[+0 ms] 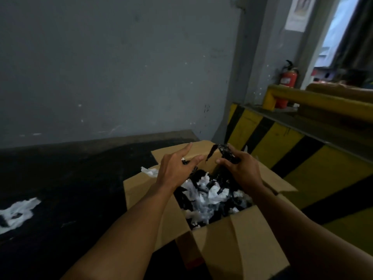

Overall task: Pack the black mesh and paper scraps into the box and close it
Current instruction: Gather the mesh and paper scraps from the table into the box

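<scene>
An open cardboard box (232,239) sits on a dark floor (70,178) with its four flaps spread outward, and it is filled close to the rim with black mesh (198,175) and white paper scraps (214,194) tangled together. The person's two bare forearms reach in from the lower edge and over the box. The right hand (242,168) is above the far right part of the opening, its fingers and thumb curled round a black wad (228,153) of the mesh; a thin strip of it sticks out towards the other hand and hangs clear of the heap. The left hand (175,168) hovers over the far left corner with its fingers stretched out and spread, gripping nothing that can be made out. A small dark and white bit shows just under those fingers, and whether it touches them cannot be told. One white scrap (149,171) lies on the left flap, just beside the left hand. Loose white scraps (18,213) lie on the floor well to the left of the box. A grey wall (121,67) stands behind, and to the right of the box runs a yellow and black striped barrier (292,150) topped by a yellow rail (312,102), with a red fire extinguisher (287,83) behind it
</scene>
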`<state>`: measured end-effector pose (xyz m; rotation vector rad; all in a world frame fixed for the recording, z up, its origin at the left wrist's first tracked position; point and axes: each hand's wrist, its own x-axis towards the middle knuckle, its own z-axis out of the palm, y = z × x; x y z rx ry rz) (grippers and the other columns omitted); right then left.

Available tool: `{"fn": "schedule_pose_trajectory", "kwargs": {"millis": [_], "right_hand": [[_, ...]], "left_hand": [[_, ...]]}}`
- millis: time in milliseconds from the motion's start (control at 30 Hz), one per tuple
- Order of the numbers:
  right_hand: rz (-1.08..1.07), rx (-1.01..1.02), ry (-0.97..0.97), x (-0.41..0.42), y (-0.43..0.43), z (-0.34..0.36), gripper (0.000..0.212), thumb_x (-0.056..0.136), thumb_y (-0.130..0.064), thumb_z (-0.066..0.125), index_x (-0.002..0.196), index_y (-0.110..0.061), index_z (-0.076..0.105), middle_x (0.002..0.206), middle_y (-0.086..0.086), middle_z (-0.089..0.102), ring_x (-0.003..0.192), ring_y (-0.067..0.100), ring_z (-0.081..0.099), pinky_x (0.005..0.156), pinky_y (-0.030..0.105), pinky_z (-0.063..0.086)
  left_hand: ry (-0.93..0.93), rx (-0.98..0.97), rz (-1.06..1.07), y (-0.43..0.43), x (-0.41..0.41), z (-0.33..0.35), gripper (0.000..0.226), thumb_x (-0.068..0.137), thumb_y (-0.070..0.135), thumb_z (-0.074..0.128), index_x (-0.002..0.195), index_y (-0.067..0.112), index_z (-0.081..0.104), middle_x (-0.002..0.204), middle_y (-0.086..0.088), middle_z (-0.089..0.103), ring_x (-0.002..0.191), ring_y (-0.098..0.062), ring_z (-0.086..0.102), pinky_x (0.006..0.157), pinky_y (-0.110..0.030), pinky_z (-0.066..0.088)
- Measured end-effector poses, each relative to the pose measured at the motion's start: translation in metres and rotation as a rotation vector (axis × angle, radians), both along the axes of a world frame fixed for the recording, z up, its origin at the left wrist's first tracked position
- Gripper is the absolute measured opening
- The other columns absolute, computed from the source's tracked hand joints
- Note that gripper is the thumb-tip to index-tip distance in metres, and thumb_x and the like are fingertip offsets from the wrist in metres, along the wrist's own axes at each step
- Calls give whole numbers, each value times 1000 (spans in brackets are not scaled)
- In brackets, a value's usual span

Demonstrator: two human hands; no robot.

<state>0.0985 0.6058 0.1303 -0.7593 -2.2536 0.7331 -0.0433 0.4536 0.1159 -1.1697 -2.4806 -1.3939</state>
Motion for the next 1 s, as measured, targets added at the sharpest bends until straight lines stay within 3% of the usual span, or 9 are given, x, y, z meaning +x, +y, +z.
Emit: {"fn": "schedule_pose_trajectory", "kwargs": {"millis": [67,200,333,500,633,700,867,933,1000], "right_hand": [[-18,-2,2,1,12,-6,77,74,-51,73,141,-25,45,129,5,62,106,17,63,81,30,54],[-47,4,-24,1,33,-17,74,77,-46,74,141,-25,45,132,3,60,110,17,60,78,22,44],[-25,-15,-63,-5,54,-32,72,76,-49,73,140,-26,47,124,5,66,105,16,62,74,20,42],[130,-56,-80,-25,80,-55,61,78,-51,71,133,-30,55,117,-2,68,99,8,61,78,21,46],[243,-149,-174,-40,101,-83,40,78,-59,66,105,-30,72,94,-8,74,86,10,68,79,33,56],[289,-187,-239,-46,108,-95,41,78,-63,64,98,-28,73,88,-7,73,84,12,68,77,34,55],[405,-275,-400,-52,117,-112,57,84,-73,41,90,-25,69,93,2,69,91,24,62,83,37,49],[410,-305,-433,-55,121,-114,55,92,-66,33,103,-24,68,105,5,66,102,28,59,88,38,44],[404,-290,-437,-59,126,-117,39,93,-50,36,117,-31,61,121,4,62,112,30,56,96,39,43]], "left_hand": [[4,-5,-1,14,-1,-5,71,78,72,56,137,35,48,113,-12,69,95,-19,65,83,-31,51],[-41,-32,-27,40,0,-20,67,79,67,59,138,36,48,117,-12,68,106,-23,62,86,-28,48],[-119,-33,-27,62,3,-38,71,78,70,58,139,37,46,135,-5,58,124,-22,52,100,-34,45],[-198,-19,98,80,9,-56,71,80,68,57,140,31,47,132,-6,59,124,-23,52,97,-29,43],[-357,16,187,92,18,-74,60,86,66,50,129,26,59,127,0,63,121,-22,55,99,-32,43],[-386,-9,238,101,22,-82,47,94,56,43,122,25,64,126,-3,63,118,-25,55,98,-33,42],[-632,-238,314,112,28,-101,53,97,49,24,134,21,49,141,-9,46,124,-31,45,97,-35,35],[-605,-324,302,109,27,-101,54,94,44,26,140,20,41,148,-7,40,131,-32,40,106,-36,33],[-583,-357,326,104,26,-99,50,96,29,39,145,23,37,149,-9,39,131,-32,41,107,-35,36]]}}
